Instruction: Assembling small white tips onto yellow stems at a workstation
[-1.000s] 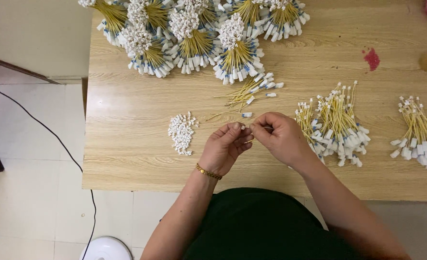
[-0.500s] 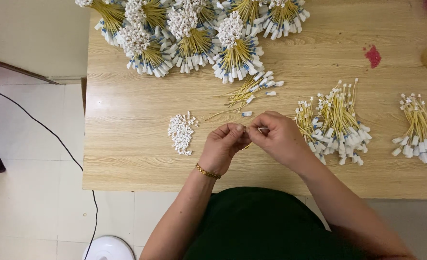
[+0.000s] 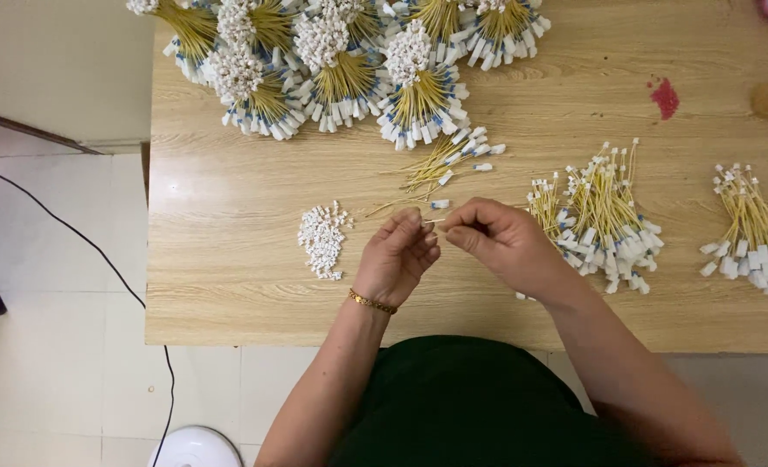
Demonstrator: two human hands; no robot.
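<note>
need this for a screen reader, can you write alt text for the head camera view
Seen from above, a person's left hand and right hand pinch a thin yellow wire between them over a wooden table. A small pile of white connectors lies left of the hands, loose wire bundles right, and tied bundles along the far edge.

Tiny piece pinched between hands' fingertips [image 3: 425, 227] too small to identify; top wire bundles [image 3: 332, 52] cut by frame edge.
</note>
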